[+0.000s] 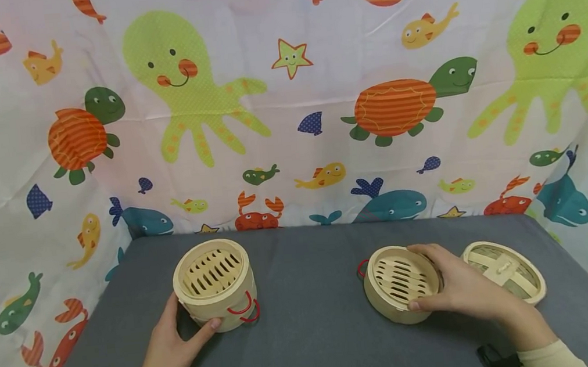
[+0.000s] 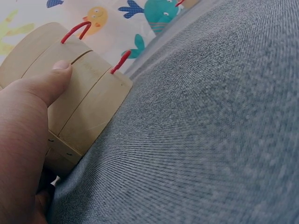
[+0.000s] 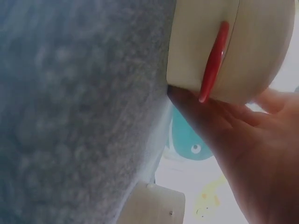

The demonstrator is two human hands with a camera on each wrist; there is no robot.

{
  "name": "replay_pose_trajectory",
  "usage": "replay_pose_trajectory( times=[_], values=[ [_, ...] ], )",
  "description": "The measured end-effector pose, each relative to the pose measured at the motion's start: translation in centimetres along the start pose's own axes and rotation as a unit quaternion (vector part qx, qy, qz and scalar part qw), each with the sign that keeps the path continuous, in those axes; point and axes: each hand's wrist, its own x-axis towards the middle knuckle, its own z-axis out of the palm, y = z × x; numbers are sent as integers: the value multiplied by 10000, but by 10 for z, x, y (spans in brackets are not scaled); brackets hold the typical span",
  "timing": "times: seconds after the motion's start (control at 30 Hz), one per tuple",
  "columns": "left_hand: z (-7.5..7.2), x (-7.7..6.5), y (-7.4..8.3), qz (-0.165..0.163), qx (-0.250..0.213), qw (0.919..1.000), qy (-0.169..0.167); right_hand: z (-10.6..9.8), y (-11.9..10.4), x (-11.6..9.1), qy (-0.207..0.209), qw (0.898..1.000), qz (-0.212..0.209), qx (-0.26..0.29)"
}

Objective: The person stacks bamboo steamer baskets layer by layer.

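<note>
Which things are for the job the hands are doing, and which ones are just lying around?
Part of the job:
Stacked bamboo steamer baskets, gripped by the left fingers
Single bamboo steamer basket, gripped by the right fingers
Bamboo steamer lid, probably, though untouched

Just around:
Sea-animal cloth
Grey tablecloth

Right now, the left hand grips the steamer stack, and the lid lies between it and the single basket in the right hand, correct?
No, the lid isn't between them: the head view shows it right of the single basket; the rest stands.
</note>
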Motion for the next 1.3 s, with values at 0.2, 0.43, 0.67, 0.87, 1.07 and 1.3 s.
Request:
replay_pose_trajectory(
  times=[0.2,0.43,0.67,0.87,1.07,1.3],
  values=[
    [0,-1,-2,-7,18,10000,3,1,-7,3,0,9999,147,0],
    [-2,1,-2,174,-49,9998,64,7,-10,5,255,9996,133,26],
    [-2,0,-2,234,-21,9997,107,9,-15,5,410,9990,177,-24],
    [0,0,-3,245,-35,9997,75,9,-21,4,554,9982,213,-123],
    [-5,-4,-4,115,-3,9999,36,14,-30,12,651,9978,141,-38],
    [0,1,-6,215,-15,9998,8,18,-50,27,636,9979,53,79]
  ],
)
